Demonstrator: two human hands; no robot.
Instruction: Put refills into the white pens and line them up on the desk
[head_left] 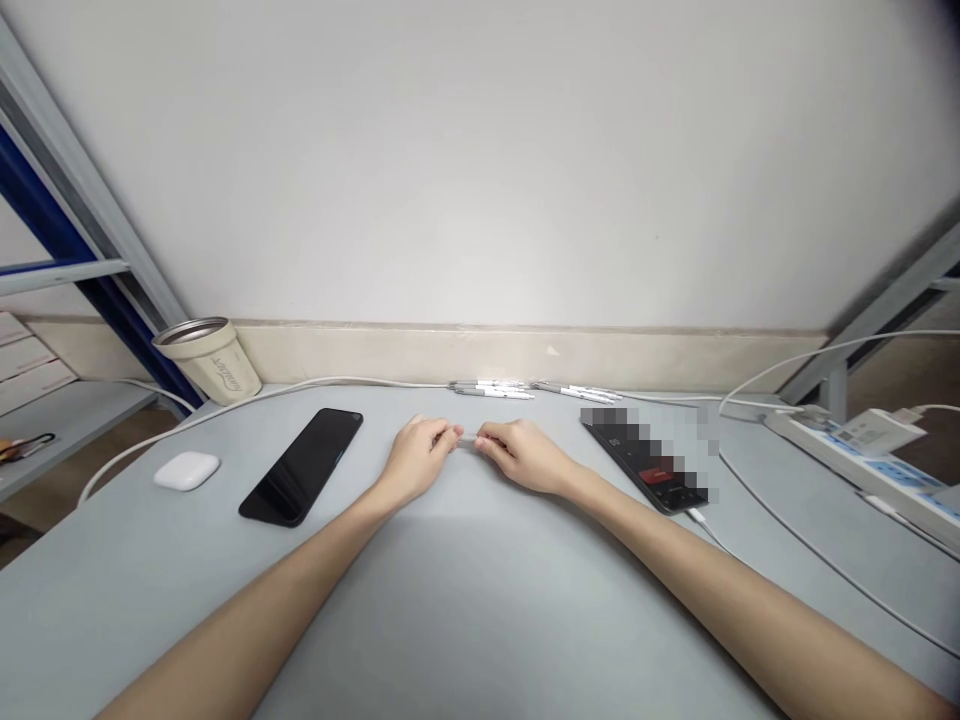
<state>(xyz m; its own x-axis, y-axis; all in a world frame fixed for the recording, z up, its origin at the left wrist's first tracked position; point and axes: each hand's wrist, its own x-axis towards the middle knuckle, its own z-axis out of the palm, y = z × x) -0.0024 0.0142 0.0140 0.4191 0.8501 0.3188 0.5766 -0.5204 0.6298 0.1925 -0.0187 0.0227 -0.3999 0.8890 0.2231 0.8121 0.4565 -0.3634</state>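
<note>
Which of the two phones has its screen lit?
The right phone, with a white cable plugged in: its screen shows a red patch. The left phone is all black.

a slim pale pen (pixel 468 440) lies level, mostly hidden, pinched at both ends.

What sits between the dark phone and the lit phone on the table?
Head view: the left hand and right hand, fingertips meeting on a small pale piece.

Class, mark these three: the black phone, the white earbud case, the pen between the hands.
black phone (pixel 304 468), head view, screen centre
white earbud case (pixel 187 470), head view, lid
pen (pixel 466 440), head view, bare middle stretch
</note>
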